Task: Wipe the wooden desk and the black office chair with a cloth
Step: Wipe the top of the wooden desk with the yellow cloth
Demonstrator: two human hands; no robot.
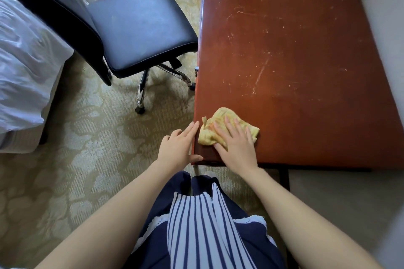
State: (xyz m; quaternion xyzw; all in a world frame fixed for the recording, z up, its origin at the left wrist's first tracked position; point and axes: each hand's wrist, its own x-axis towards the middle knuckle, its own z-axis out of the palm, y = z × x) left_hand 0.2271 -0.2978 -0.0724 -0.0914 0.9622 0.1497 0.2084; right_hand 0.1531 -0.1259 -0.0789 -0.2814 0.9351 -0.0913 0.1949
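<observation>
A reddish-brown wooden desk (295,50) with pale scratches fills the right half of the view. A crumpled yellow cloth (220,116) lies near the desk's near left corner. My right hand (236,144) presses flat on the cloth with straight fingers. My left hand (179,148) rests against the desk's left edge at that corner, fingers straight, thumb touching the corner. The black office chair (140,28) stands on the carpet left of the desk, its seat bare and its backrest towards the bed.
A bed with white linen (24,67) lies at the far left. Patterned beige carpet (87,148) covers the floor. The chair's chrome legs and castors (142,94) reach close to the desk's side. A pale wall (384,17) borders the desk on the right.
</observation>
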